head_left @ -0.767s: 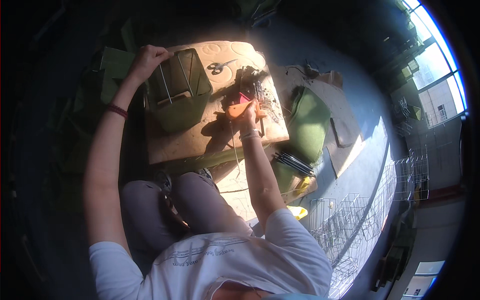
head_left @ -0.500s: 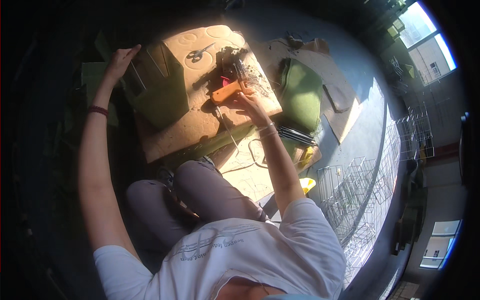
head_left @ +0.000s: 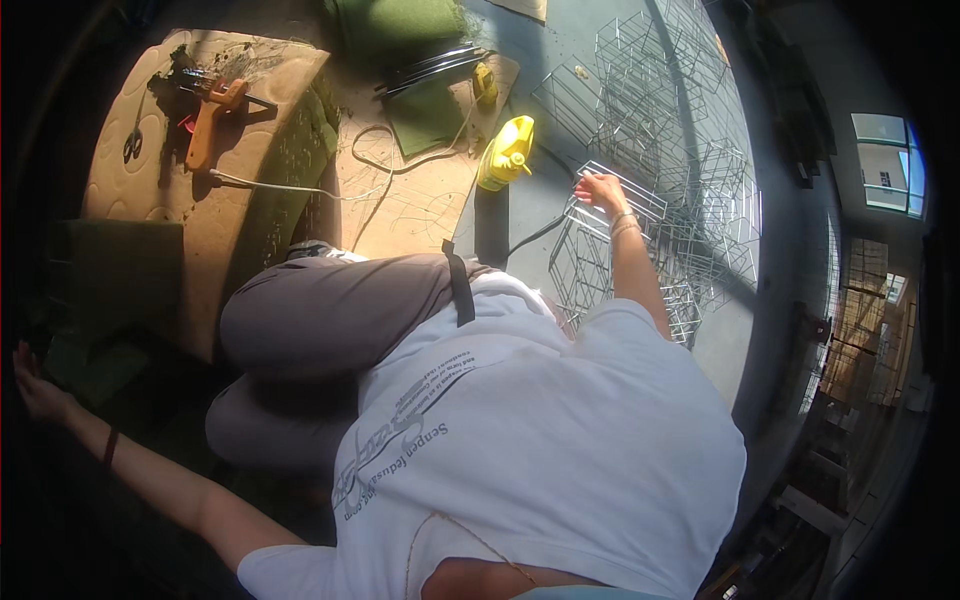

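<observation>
My right hand [head_left: 602,192] reaches out to the right, fingers curled around the edge of a metal wire frame [head_left: 625,190] in the pile on the floor. My left hand [head_left: 42,388] is out at the far left in shadow, its fingers stretched and nothing seen in them. Beside it is a dark green fabric piece [head_left: 120,270], partly lost in the dark. An orange-handled glue gun [head_left: 203,135] lies on the worktable [head_left: 230,185], its pale cord trailing toward the floor. Scissors [head_left: 133,145] rest at the table's left side.
More wire frames [head_left: 690,130] are heaped on the grey floor at right. A yellow jug [head_left: 506,155] stands between them and a cardboard sheet [head_left: 360,200]. Behind are green cloth [head_left: 395,30] and a bundle of thin rods [head_left: 435,68]. A dark cable [head_left: 535,235] crosses the floor.
The view has swung right. My right hand has left the glue gun and now grips a wire frame. My left hand has moved off the green fabric box and out to the side.
</observation>
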Available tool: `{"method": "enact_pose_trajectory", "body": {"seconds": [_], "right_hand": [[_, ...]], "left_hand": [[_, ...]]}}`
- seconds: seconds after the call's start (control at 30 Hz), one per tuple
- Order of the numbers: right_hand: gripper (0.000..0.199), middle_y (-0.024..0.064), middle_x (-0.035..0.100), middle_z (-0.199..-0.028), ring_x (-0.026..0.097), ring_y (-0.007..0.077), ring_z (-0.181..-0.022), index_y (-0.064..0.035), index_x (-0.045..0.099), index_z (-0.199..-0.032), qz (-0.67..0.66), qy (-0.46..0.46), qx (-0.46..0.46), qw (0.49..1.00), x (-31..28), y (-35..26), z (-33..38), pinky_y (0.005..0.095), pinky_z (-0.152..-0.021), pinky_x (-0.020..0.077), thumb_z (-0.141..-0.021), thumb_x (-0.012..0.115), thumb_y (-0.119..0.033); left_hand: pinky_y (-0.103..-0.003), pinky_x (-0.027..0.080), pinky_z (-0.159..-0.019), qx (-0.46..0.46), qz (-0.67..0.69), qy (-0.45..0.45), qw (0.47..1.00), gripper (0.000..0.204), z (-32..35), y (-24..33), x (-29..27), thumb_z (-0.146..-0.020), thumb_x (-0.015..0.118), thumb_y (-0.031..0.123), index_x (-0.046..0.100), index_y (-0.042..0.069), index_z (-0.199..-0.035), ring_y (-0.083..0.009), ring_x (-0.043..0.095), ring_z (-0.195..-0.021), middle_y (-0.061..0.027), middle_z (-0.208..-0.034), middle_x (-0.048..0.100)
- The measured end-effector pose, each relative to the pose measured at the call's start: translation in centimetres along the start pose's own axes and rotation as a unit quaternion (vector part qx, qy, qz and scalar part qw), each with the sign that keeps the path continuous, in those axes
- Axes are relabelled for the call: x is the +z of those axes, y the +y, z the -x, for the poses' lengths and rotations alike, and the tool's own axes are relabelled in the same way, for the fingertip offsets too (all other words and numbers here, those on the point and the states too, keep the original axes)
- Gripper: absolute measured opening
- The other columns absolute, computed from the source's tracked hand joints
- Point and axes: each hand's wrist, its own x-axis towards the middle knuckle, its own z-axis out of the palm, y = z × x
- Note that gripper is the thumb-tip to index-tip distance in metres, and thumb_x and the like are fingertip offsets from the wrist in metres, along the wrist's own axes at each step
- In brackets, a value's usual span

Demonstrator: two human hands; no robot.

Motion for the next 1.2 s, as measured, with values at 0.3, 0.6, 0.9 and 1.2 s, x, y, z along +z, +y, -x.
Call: {"method": "enact_pose_trajectory", "body": {"seconds": [0.3,0.6,0.9,1.2], "right_hand": [[0.030,0.0054,0.062,-0.071,0.060,0.0124,-0.059,0.0004,0.063,-0.088,-0.003,-0.249,-0.035,0.968,12.0,-4.0,-1.5,0.0223,-0.055,0.0494,-0.090,0.063,-0.030],[0.030,0.0061,0.065,-0.077,0.062,0.0124,-0.063,-0.0021,0.062,-0.095,-0.200,-0.255,0.013,0.946,10.8,-1.6,-1.2,0.0207,-0.056,0.0519,-0.091,0.062,-0.032],[0.042,0.0022,0.054,-0.054,0.048,0.0078,-0.042,-0.0033,0.064,-0.073,-0.009,-0.134,-0.015,0.991,12.8,-2.2,-0.7,0.0187,-0.038,0.0358,-0.085,0.068,-0.043],[0.033,0.0168,0.063,-0.109,0.064,0.0279,-0.101,0.0065,0.055,-0.117,-0.246,-0.377,-0.352,0.821,29.3,-19.5,10.5,0.0375,-0.090,0.0526,-0.087,0.042,0.008]], "left_hand": [[-0.033,0.049,-0.095,0.053,-0.103,0.046,0.992,0.037,10.9,12.3,-0.8,-0.101,0.038,0.017,0.055,-0.010,-0.118,-0.0247,0.062,-0.105,-0.0184,-0.110,0.064],[-0.029,0.049,-0.091,0.029,-0.017,0.045,0.998,0.036,15.2,14.8,2.3,-0.100,0.047,0.025,0.061,-0.005,-0.114,-0.0184,0.064,-0.097,-0.0129,-0.100,0.068],[-0.029,0.049,-0.088,0.023,-0.016,0.083,0.996,0.036,18.0,13.0,2.9,-0.100,0.047,0.025,0.061,-0.004,-0.114,-0.0173,0.064,-0.096,-0.0121,-0.100,0.068],[-0.042,0.036,-0.106,0.251,-0.156,-0.113,0.949,0.039,23.7,17.0,11.4,-0.091,0.056,0.016,0.053,0.003,-0.128,-0.0312,0.045,-0.127,-0.0121,-0.133,0.051]]}}
